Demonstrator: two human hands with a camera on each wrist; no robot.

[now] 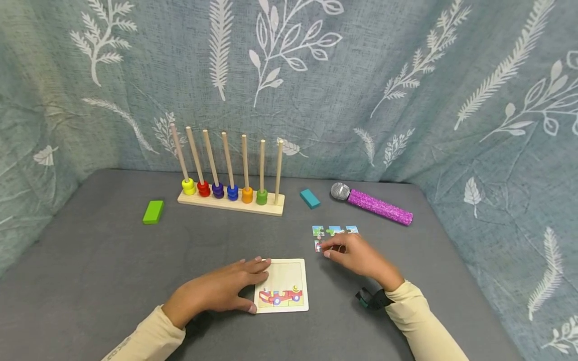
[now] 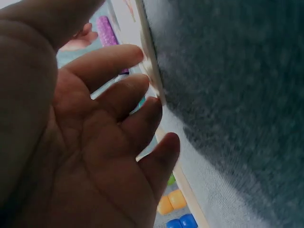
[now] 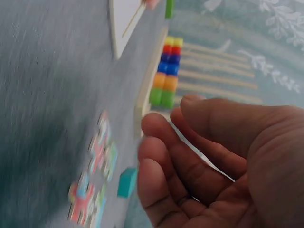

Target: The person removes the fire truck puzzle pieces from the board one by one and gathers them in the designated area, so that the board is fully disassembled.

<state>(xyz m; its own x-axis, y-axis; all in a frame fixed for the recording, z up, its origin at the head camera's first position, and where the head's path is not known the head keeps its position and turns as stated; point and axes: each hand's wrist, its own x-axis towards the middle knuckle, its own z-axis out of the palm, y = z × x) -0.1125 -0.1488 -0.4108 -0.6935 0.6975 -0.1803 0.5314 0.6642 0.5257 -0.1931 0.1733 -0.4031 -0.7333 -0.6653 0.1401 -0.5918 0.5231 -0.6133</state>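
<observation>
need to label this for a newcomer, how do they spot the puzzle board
On the grey table, look to the near half for the left hand. It touches the edge of the puzzle board, a pale wooden square showing a red vehicle along its near side. Unlike the loose puzzle pieces by the right hand, it has a frame.

Puzzle tray (image 1: pixel 284 275): smooth wood
Peg rack (image 1: pixel 240 206): matt wood
Rings (image 1: pixel 232 192): glossy, smooth
Microphone handle (image 1: pixel 379 206): rough glitter
Microphone head (image 1: pixel 340 191): metallic
Desk (image 1: pixel 217 235): matt, cloth-like
Curtain (image 1: pixel 311 100): creased cloth
</observation>
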